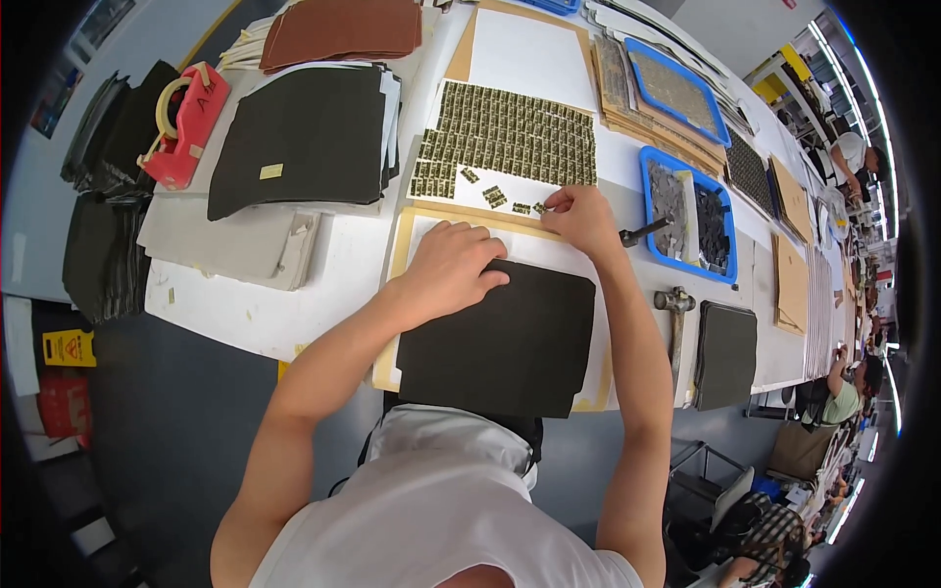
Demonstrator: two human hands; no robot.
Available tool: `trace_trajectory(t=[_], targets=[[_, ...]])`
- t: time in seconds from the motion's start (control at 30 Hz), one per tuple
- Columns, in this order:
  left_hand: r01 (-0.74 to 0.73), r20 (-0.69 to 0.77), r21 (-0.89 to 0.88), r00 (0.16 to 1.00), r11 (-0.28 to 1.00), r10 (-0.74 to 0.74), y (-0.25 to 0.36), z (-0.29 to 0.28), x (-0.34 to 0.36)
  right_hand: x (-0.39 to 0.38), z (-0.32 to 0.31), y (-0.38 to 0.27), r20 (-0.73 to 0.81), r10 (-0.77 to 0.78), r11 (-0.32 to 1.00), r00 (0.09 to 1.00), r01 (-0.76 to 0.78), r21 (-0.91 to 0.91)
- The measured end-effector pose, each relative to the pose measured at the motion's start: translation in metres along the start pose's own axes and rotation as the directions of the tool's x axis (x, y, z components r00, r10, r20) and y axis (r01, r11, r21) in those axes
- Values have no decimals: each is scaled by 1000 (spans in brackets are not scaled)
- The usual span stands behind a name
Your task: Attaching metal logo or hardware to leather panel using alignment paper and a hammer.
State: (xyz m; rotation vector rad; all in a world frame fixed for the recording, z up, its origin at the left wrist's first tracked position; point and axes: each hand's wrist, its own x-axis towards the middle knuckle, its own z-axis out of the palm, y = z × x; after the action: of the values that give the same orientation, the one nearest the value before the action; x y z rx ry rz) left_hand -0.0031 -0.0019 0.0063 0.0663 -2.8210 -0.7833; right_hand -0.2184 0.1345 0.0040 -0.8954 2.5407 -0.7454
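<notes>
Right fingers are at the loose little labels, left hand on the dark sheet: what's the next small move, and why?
Probably pinch one small patterned label with the right hand and carry it to the black fabric sheet. The fingertips already touch that loose label below the sheet of labels, and the left hand pins the fabric flat.

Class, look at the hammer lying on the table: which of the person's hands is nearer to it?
The right hand. It is up and to the left of the hammer, fingertips at the small labels. The left hand rests farther left, on the dark sheet.
</notes>
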Motion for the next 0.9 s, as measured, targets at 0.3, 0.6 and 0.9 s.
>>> trace_trajectory(t=[0.3,0.6,0.9], targets=[[17,-24,-126,1000,992,-21,-4,6,2,-5,7,-1,-71,-98,995,993,95,-33],[44,1,-160,999,986,-44,-3,6,4,-1,-1,8,7,-31,998,999,31,57],[273,263,-386,948,881,-179,-6,-12,5,-89,-1,-31,73,32,598,997,-78,798]])
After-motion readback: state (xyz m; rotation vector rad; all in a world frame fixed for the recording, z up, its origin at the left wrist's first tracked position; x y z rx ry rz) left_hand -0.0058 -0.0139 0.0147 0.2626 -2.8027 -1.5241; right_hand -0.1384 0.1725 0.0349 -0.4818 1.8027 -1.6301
